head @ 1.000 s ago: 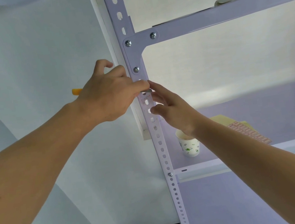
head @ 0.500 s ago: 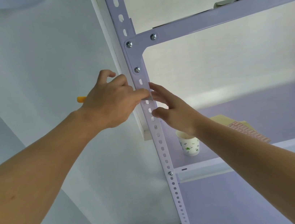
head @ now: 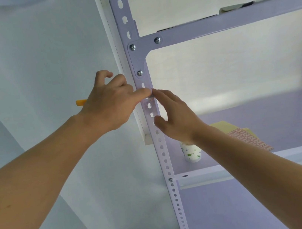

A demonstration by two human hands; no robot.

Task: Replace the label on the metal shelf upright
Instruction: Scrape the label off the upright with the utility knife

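While label is being scraped on upright just below bracket bolt, yellow-handled scraper is being gripped by left hand; right hand is being kept open, bracing. Blade slip risks nicked fingertips, being placed beside edge.

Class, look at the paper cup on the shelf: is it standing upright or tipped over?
Upright. The paper cup stands on its base on the shelf, rim up beneath the right hand's wrist. Whether it holds anything cannot be told.
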